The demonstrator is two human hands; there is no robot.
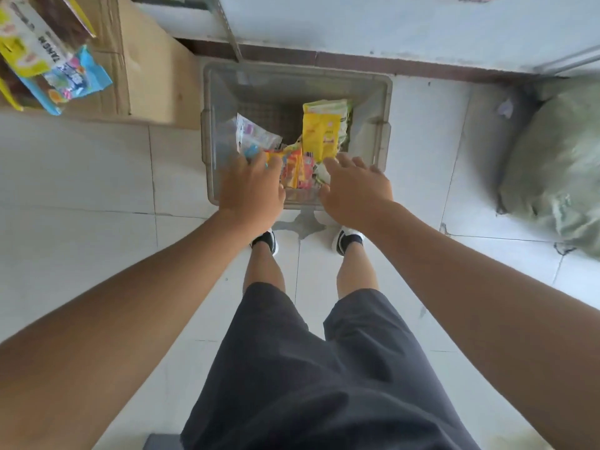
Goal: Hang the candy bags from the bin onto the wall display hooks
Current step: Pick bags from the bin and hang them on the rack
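Over the bin point(385, 125), your left hand point(251, 185) touches the red candy bags point(293, 172), its grip unclear; your right hand point(355, 188), grip released, is by the yellow bag point(319, 134).

A: At twelve o'clock?
B: Clear bin point(384, 102) on pale floor tiles point(97, 177), close against the wall point(357, 24).
A: Inside?
B: Yellow bag point(319, 134) propped up toward one o'clock; clear bag point(256, 134) with pink and blue print toward eleven; red-orange bags point(293, 172) heaped at the near side.
A: Hands?
B: Left hand point(250, 186) over the near rim, fingertips down among the bags, grip unclear. Right hand point(354, 186) beside it, fingers spread, just below the yellow bag.
A: Around?
B: Cardboard box point(152, 76) at ten o'clock, green sack point(558, 164) at three.
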